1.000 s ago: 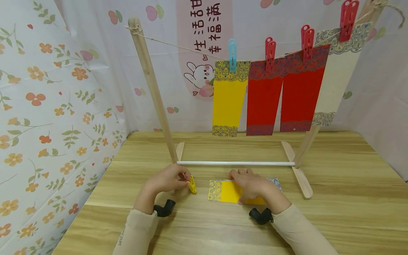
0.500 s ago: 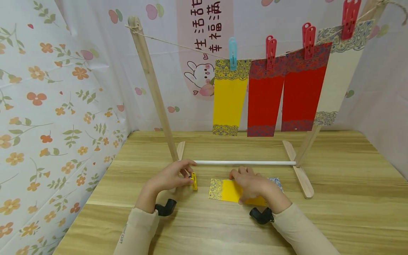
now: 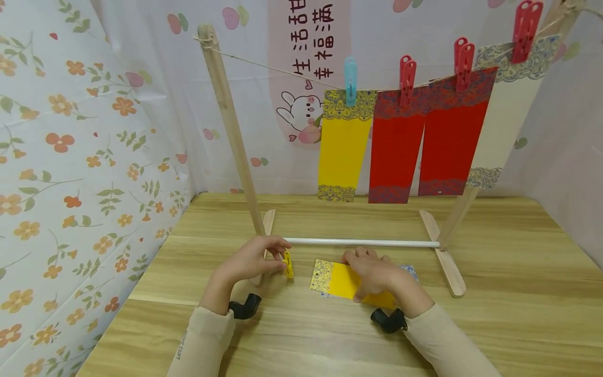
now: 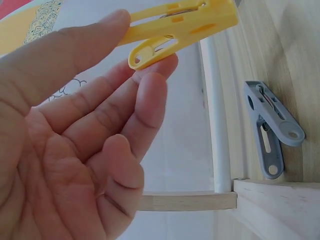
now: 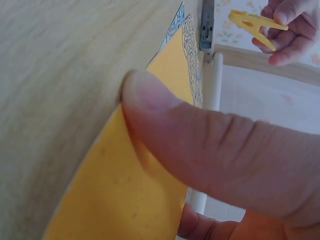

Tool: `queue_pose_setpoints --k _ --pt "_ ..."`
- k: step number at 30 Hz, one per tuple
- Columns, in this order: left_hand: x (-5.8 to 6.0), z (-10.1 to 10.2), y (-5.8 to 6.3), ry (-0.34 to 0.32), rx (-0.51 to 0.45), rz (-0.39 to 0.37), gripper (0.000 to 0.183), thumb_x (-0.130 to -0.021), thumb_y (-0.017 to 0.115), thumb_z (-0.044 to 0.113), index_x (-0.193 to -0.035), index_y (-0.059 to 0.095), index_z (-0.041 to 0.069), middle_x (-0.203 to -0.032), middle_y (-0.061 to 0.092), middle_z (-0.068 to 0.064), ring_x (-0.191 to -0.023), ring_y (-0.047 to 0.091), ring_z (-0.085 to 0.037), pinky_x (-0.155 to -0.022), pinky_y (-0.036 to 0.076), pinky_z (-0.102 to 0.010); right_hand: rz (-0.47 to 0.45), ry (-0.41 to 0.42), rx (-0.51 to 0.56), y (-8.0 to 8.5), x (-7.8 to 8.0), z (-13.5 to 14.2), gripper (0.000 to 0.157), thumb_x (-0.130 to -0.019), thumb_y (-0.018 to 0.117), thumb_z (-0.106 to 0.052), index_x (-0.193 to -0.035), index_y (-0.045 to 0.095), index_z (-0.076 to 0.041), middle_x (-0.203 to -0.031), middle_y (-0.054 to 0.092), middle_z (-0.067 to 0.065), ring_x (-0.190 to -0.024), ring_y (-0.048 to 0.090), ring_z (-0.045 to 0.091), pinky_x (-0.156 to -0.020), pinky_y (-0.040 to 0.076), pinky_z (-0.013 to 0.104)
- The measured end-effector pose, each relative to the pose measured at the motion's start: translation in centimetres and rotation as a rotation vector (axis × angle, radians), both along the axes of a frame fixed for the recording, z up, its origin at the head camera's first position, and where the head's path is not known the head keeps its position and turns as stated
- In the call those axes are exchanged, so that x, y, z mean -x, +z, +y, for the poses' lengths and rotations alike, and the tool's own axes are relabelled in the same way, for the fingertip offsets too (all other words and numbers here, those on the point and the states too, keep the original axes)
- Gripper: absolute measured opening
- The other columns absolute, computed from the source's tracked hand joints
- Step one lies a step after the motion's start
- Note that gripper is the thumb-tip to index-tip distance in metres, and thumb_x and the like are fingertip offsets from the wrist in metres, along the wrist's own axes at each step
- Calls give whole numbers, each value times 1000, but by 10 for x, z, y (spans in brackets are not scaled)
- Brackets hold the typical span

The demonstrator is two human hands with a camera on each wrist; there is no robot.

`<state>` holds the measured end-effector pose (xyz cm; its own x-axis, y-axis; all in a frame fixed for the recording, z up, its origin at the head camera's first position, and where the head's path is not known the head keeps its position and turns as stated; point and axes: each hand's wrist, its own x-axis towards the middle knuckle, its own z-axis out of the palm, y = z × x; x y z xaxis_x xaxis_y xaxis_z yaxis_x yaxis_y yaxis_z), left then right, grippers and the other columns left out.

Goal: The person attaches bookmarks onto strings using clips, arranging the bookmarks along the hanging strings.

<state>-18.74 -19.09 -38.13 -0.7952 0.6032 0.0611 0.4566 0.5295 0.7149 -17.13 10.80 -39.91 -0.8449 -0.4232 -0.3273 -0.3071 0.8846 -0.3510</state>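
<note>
My left hand (image 3: 254, 259) pinches a yellow clothespin (image 3: 288, 265) between thumb and fingers, just over the table left of the cards. In the left wrist view the yellow clothespin (image 4: 185, 25) lies between the thumb tip and the fingertips. My right hand (image 3: 377, 275) grips a yellow card (image 3: 343, 281) with patterned ends, thumb on its near long edge and fingers on the far one. A blue-patterned card (image 3: 410, 270) lies beneath it, mostly hidden, with edges peeking out. From the right wrist, the yellow card (image 5: 135, 192) slants slightly up from the table.
A wooden rack with a white bar (image 3: 363, 242) stands behind my hands. From its string hang a yellow card (image 3: 344, 152), two red cards (image 3: 395, 152) and a cream card (image 3: 499, 123), held by clothespins. A grey clothespin (image 4: 270, 127) lies near the rack's left foot.
My left hand has raised the yellow clothespin a little and turned it more upright. Under my right hand the yellow card has rotated, uncovering a strip of the blue-patterned card at lower left.
</note>
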Motion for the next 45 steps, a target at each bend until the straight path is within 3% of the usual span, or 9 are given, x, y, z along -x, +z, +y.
queue_pose_setpoints --k 5,10,16,21,28,37,45 --pt "-2 1 4 45 -16 27 32 -88 75 11 -118 70 3 -103 72 -7 -90 60 -14 -76 51 -32 35 2 2 -1 0 0 65 -72 89 -21 -126 53 -18 -122 50 6 -119 42 30 -85 36 47" --pt "-3 2 6 71 -51 59 35 -88 74 12 -123 69 5 -107 71 -8 -91 60 -16 -63 42 -21 88 -9 42 -2 2 -2 49 -80 83 -16 -122 58 -17 -133 59 5 -123 45 34 -89 39 54" --pt "-4 5 6 57 -103 62 36 -85 77 7 -120 70 7 -102 71 -7 -92 60 -30 -60 41 -20 145 -7 95 -2 5 -3 31 -87 75 -9 -113 62 -18 -112 69 -2 -110 51 31 -85 44 54" --pt "-5 6 9 43 -136 65 36 -85 76 3 -120 69 8 -104 69 -8 -91 58 -23 -61 40 -20 180 28 156 4 6 -2 21 -91 68 -4 -108 64 -17 -102 68 -1 -95 53 20 -78 47 42" --pt "-5 7 10 33 -164 62 32 -91 71 7 -123 66 9 -109 68 -7 -93 57 -19 -63 39 -21 200 79 199 7 6 -2 19 -94 62 -1 -107 65 -15 -101 68 1 -90 60 16 -77 52 38" --pt "-3 8 10 103 -176 133 33 -90 72 5 -122 68 9 -106 69 -5 -86 56 -12 -58 39 -20 213 83 292 9 6 -1 17 -96 60 -2 -107 65 -14 -91 65 -1 -79 52 13 -75 48 32" --pt "-4 7 11 117 -209 177 34 -90 71 4 -123 67 9 -101 66 -6 -81 53 -13 -54 33 -20 238 84 345 15 5 -3 14 -96 61 -3 -106 65 -13 -91 65 -1 -79 53 13 -74 48 31"
